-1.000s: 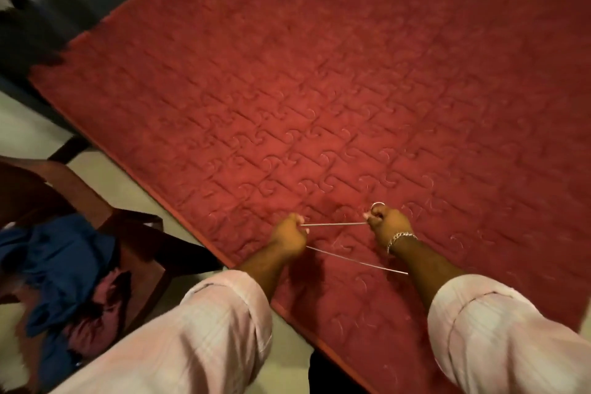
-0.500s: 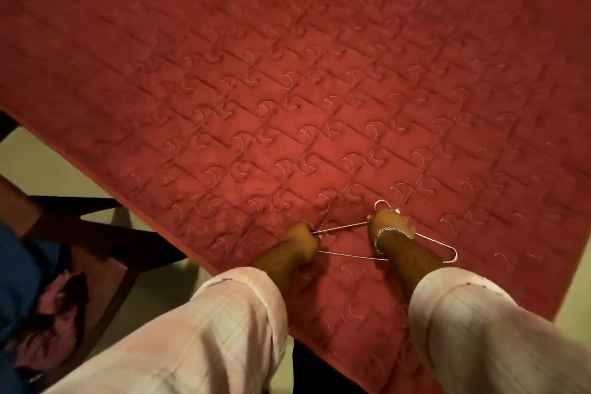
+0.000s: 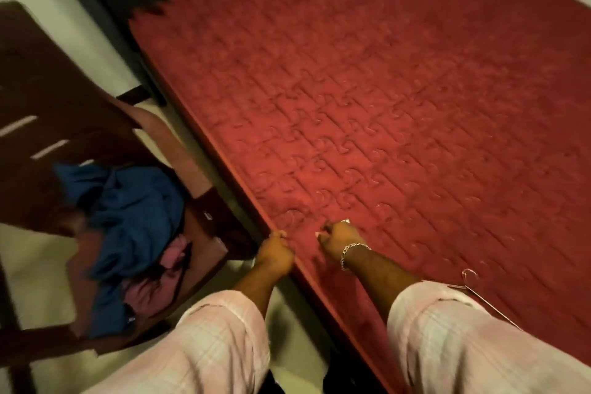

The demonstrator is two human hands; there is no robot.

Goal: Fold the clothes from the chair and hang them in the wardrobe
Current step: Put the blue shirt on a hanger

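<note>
You are holding nothing: your left hand [image 3: 275, 254] and right hand [image 3: 340, 238] are hanging loosely curled at the mattress [image 3: 415, 105] edge. One wire hanger [image 3: 479, 293] is lying beside your right sleeve; leaning could knock it off. One heap of clothes [image 3: 128, 217] is waiting on one chair [image 3: 48, 99], possibly tangling together when lifted.

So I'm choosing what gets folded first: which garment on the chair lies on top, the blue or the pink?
The blue garment lies on top, heaped across the chair seat. The pink garment only peeks out from beneath its lower edge.
</note>
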